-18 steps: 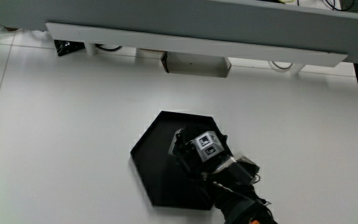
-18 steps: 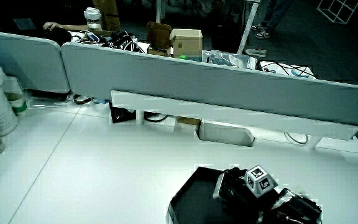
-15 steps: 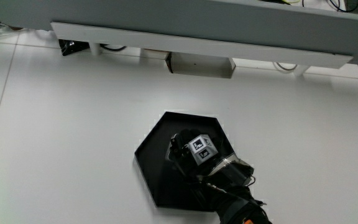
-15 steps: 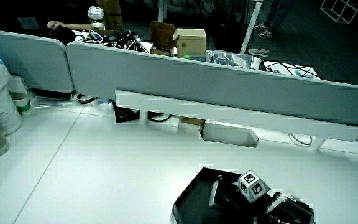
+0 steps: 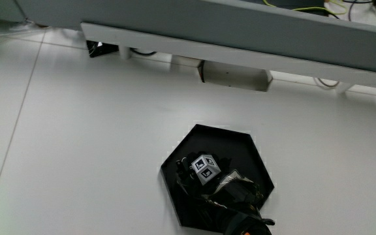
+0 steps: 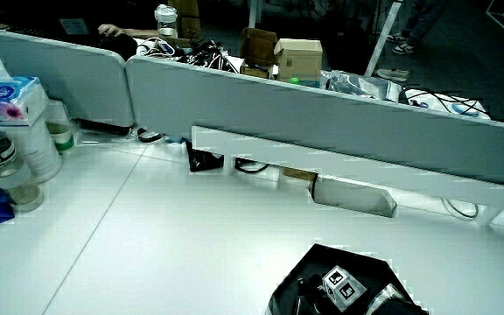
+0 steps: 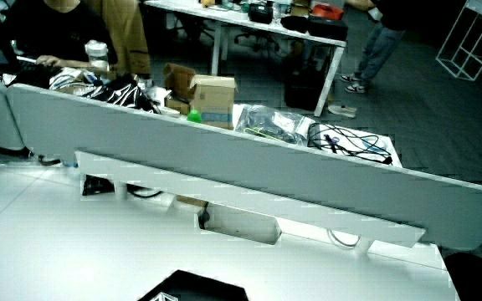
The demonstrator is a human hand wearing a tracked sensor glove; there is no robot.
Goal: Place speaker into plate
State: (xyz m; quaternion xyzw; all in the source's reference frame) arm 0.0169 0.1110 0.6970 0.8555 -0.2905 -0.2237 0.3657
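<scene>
A black hexagonal plate [image 5: 232,141] lies on the white table, nearer to the person than the partition. The gloved hand [image 5: 204,171], with its patterned cube on the back, is low over the middle of the plate. Its fingers are curled on a dark, blocky speaker [image 5: 183,165], which is mostly hidden under the hand and hard to pick out against the plate. In a side view the hand [image 6: 339,287] sits inside the plate's [image 6: 344,260] outline. In a side view only a corner of the plate [image 7: 209,288] shows.
A grey partition [image 5: 175,19] with a white shelf [image 5: 240,55] along its foot closes off the table. A pale box [image 5: 234,75] and a black item [image 5: 98,49] sit under that shelf. Bottles [image 6: 7,171] and a tissue box [image 6: 11,92] stand at the table's edge.
The hand has moved from the plate's rim in over its middle and sunk lower, still holding the speaker. The plate itself has stayed put.
</scene>
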